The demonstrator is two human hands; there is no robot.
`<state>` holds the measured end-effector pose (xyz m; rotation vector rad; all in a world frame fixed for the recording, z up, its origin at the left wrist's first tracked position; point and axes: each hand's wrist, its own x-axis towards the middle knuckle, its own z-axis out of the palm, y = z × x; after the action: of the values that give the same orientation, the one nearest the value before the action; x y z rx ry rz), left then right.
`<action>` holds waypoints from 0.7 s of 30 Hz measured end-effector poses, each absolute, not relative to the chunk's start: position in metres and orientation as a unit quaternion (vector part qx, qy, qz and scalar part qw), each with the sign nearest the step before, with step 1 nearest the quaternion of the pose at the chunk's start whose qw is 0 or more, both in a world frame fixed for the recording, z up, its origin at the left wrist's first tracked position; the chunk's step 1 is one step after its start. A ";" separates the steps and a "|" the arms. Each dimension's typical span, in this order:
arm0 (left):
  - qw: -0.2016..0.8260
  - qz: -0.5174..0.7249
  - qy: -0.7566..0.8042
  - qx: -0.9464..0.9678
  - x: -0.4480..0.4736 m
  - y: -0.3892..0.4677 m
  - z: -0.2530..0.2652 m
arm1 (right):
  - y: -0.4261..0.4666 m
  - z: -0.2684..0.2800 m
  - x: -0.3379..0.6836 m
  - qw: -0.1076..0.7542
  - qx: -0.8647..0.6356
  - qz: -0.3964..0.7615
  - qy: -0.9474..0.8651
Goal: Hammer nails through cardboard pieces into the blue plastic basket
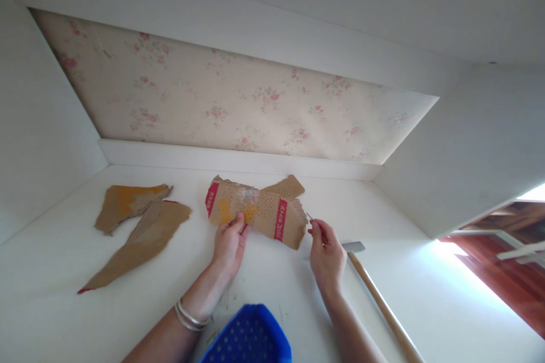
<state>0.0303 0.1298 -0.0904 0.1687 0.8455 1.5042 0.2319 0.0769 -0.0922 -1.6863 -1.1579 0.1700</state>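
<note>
My left hand [232,244] pinches the lower edge of a torn piece of brown cardboard [266,204], which has red printed strips, an orange patch and many small holes. Just right of that piece, my right hand [326,247] holds a thin dark nail [309,216] between thumb and fingers. The nail's tip is close to the cardboard's right edge; whether they touch I cannot tell. A second strip of holed cardboard [289,186] sticks out behind the first. Close to my right wrist lies a hammer [374,289] with a wooden handle and grey metal head.
Two torn cardboard scraps [140,204] lie to the left on the white surface [170,317]. A blue perforated basket [251,334] stands at the front, with small dark slivers near it. White panels enclose the sides, and floral wallpaper [255,102] covers the back. Reddish flooring [502,278] shows at right.
</note>
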 end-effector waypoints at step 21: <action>0.646 0.690 0.326 0.019 0.029 0.135 -0.089 | 0.071 -0.073 0.228 0.477 -0.693 0.089 -0.533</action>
<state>0.0287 0.1345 -0.0885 0.0424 0.7408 1.5695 0.2277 0.0710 -0.0730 -1.6921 -1.3023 0.2178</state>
